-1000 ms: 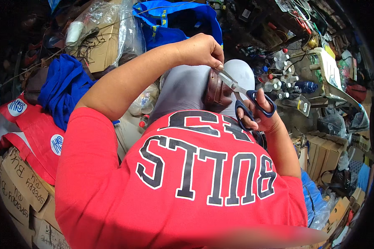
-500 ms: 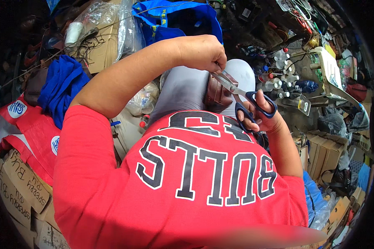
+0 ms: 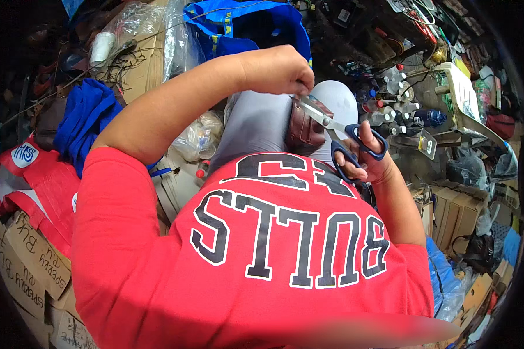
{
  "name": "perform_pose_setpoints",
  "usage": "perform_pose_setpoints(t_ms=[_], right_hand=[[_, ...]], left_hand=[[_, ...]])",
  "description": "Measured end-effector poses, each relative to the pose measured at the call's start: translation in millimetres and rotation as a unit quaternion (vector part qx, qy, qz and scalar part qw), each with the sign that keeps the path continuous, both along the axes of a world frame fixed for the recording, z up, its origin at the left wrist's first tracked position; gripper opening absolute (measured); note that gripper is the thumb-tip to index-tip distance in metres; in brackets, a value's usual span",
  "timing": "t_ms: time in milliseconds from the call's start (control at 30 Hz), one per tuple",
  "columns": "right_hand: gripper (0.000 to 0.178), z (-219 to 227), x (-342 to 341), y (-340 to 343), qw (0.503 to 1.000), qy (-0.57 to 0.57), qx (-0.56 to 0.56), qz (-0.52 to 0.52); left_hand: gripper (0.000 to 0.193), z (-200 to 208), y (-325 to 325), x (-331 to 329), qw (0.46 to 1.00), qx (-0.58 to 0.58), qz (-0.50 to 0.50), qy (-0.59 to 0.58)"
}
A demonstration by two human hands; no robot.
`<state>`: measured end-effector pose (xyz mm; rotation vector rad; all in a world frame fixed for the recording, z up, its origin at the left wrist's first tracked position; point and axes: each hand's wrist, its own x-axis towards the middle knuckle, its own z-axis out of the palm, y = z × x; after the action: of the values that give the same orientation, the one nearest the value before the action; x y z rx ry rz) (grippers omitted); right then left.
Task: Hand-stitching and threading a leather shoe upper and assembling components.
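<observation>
Head view: right hand looped through navy-handled steel scissors for control, left hand pinched, contents unclear, brown leather article lap-propped, presumably for support.

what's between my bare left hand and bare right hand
In the head view: dark-blue-handled metal scissors, held by the right hand, their silver blades over a brown leather item.

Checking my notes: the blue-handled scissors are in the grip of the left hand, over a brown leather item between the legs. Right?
Wrong hand: the head view shows the scissors in the grip of the right hand, over the brown leather item between the legs.
</observation>
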<state>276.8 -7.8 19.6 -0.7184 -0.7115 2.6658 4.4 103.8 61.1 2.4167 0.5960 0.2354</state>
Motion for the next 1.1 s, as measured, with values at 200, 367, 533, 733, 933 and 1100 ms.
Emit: perform_pose_setpoints(t_ms=[200,367,533,733,933,1100], right_hand=[[0.087,-1,-1,4,1.0,0.018,0.0,-0.003],[0.086,12,-3,4,0.999,-0.05,0.001,-0.02],[0.069,30,-4,8,0.975,-0.167,0.149,-0.007],[0.055,47,-13,15,0.704,-0.523,0.471,0.098],[0.064,45,-25,14,0.417,-0.618,0.665,0.047],[0.066,42,-20,15,0.338,-0.645,0.685,0.03]], left_hand=[[0.013,-3,1,-2,0.996,-0.07,0.049,-0.035],[0.009,2,-2,4,0.999,-0.017,0.027,-0.043],[0.006,5,-2,2,0.997,0.006,0.035,-0.071],[0.008,-8,-2,-3,0.989,0.052,0.108,-0.085],[0.01,-26,-15,-3,0.958,0.122,0.244,-0.093],[0.012,-39,-12,-10,0.925,0.057,0.34,-0.16]])
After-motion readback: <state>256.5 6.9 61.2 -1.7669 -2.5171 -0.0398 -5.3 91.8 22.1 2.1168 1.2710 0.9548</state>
